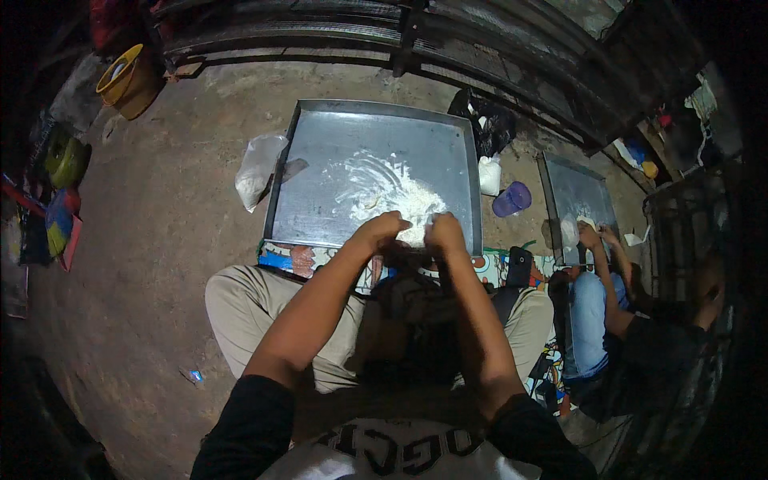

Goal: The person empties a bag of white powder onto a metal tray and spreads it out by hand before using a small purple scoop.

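Note:
A broad metal tray (320, 136) lies before my crossed legs. White crumbly flour (412, 200) is heaped near its front edge, with finger-drawn streaks smeared toward the tray's middle. My left hand (386, 230) is at the left side of the heap, its fingers curled into the flour. On the opposite side, my right hand (446, 234) is also closed, its knuckles up and its fingertips in the flour. A small gap filled with white flour lies between the two hands. What the fingertips pinch is partly hidden.
A bag of white powder (258, 170) stands left of the tray. At its right are a white packet (490, 176), a purple cup (512, 199) and a black plastic bag (494, 124). Another person works at a smaller tray (580, 188). A yellow bucket (130, 82) stands far left.

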